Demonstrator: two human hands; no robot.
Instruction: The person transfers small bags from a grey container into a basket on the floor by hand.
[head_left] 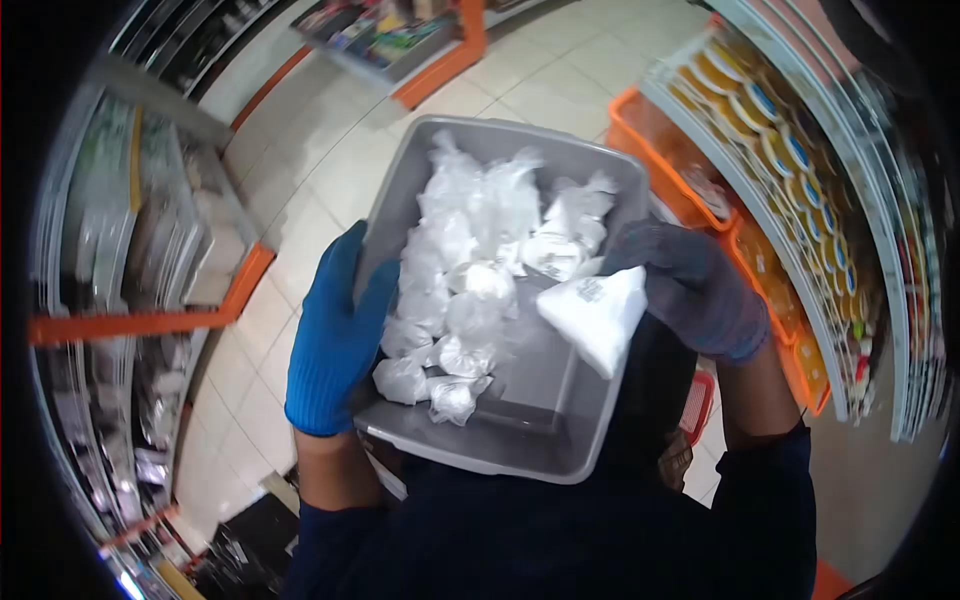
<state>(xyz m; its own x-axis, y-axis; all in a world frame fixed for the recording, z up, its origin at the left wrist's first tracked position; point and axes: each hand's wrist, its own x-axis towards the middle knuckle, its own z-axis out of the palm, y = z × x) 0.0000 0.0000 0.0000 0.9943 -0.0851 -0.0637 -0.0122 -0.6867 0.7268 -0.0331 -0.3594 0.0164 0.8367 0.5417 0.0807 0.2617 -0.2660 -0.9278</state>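
The right hand [695, 290], in a dark glove, has its fingers closed on the edge of a white bag [597, 318], which hangs just beside the fingertips over the right part of a gray bin [535, 385]. The left hand [338, 330], in a blue glove, clasps the bin's left wall, its thumb near the other bags [450, 240] inside.

Inside the gray bin [545, 385], bare space lay toward the near right corner. Clustered plastic bags [440, 250] blocked the left side and far edge. The left hand [340, 330] obstructed the left edge; the right hand [690, 285], gripping a white bag [600, 315], obstructed the right.
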